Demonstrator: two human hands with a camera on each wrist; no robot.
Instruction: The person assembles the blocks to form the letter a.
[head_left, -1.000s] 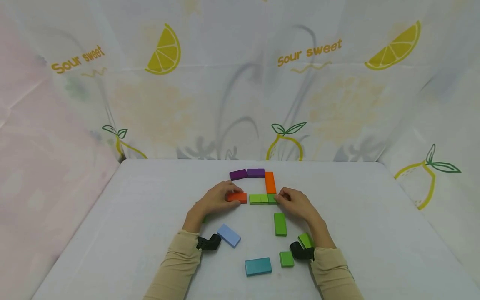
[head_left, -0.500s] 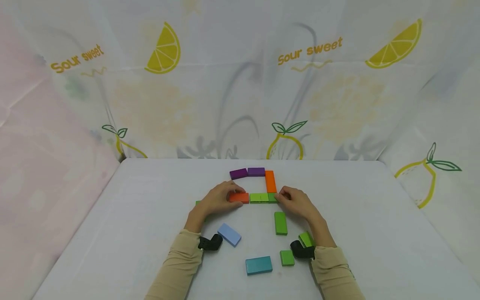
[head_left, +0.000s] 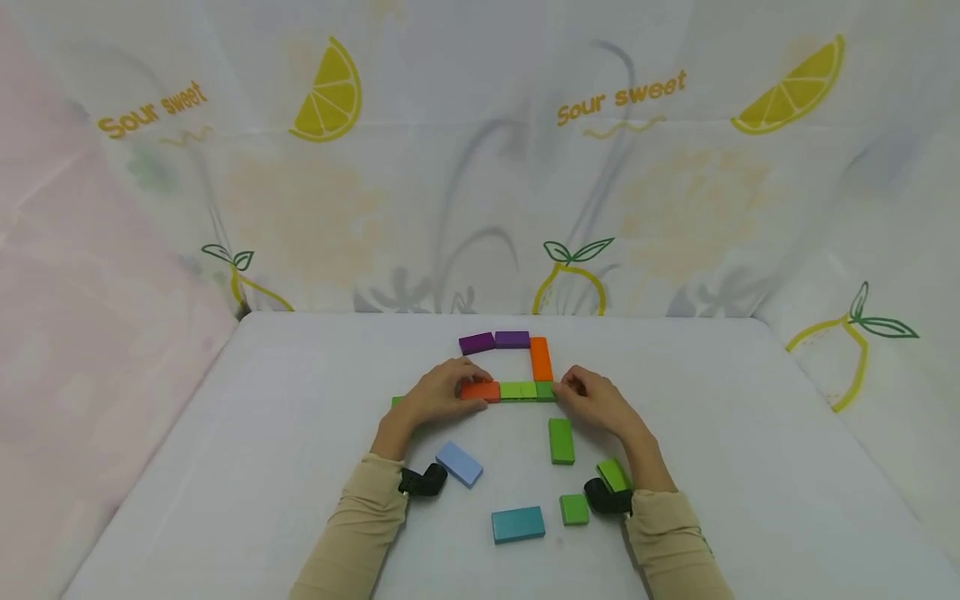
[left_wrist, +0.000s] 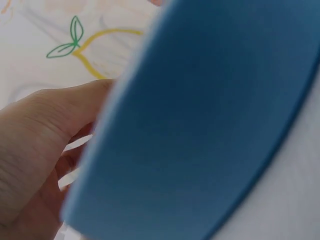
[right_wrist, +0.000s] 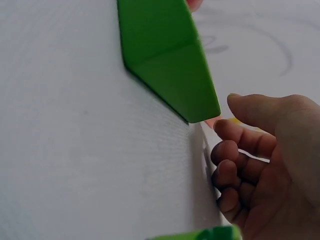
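My left hand point(head_left: 438, 392) holds a red-orange block point(head_left: 482, 392) between thumb and fingers. That block's right end meets a lime block point(head_left: 518, 390), in line with a small green block point(head_left: 545, 391). With loosely curled fingers, my right hand point(head_left: 596, 402) has its fingertips right at the small green block's outer end. In the right wrist view, that hand point(right_wrist: 270, 150) shows a gap between thumb and index finger, beside a large green block point(right_wrist: 172, 70). A blue block point(left_wrist: 190, 120) hides the left fingertips in the left wrist view.
Behind the row lie two purple blocks point(head_left: 512, 339) and an upright-running orange block point(head_left: 541, 359). Nearer are a green block point(head_left: 561, 442), a light blue block point(head_left: 459, 464), a teal block point(head_left: 517, 525) and a small green square block point(head_left: 574, 509). Another green block point(head_left: 612, 475) sits by the right wrist.
My left hand has slid the red-orange block to the right, and the gap between it and the lime block has closed. My right hand has stayed nearly in place.
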